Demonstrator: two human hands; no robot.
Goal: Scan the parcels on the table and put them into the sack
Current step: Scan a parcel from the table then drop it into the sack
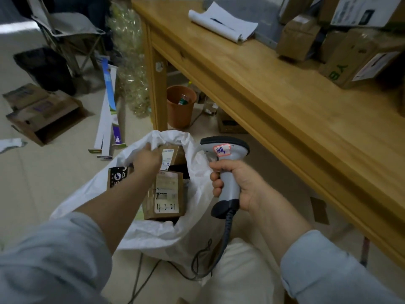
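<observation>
A white sack (162, 235) stands open on the floor in front of me. Inside lie a brown parcel marked "4.7.21" (167, 195), a black packet (117, 177) and, at the far side, another brown parcel (174, 153). My left hand (149, 159) reaches into the sack and rests against that far parcel; its fingers are hidden. My right hand (240, 185) grips a grey barcode scanner (226, 150) beside the sack's right rim. Several brown parcels (359, 58) remain at the far right of the wooden table (274, 88).
Rolled white papers (221, 20) lie on the table's far end. Under the table stands an orange bin (180, 106) by a table leg (158, 84). Flattened cartons (41, 113) and long boxes (109, 110) lie on the floor at left. The scanner cable (219, 260) trails down.
</observation>
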